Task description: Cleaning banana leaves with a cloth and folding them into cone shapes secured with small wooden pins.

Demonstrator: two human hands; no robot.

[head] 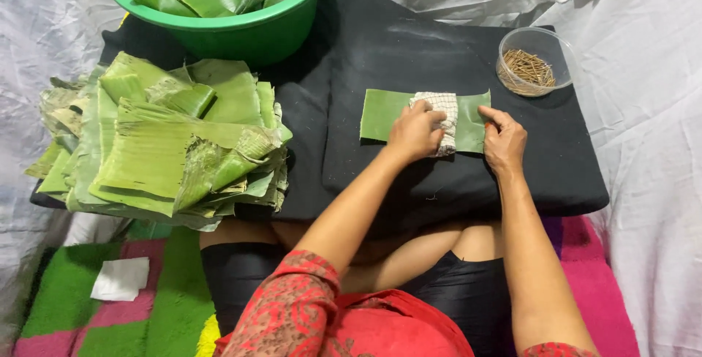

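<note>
While the pile of banana leaves [164, 141] sits at the far left below the green basin [219, 31] of folded leaves, I see the left hand [414, 132] pressing a checked cloth [441, 119] onto a leaf strip [384, 114] lying flat on the black cloth [439, 57], grip closed over the cloth. Right hand [503, 137] pins the strip's right end, fingers flat, holding nothing. Beyond it, a clear bowl of sticks [532, 63].
</note>
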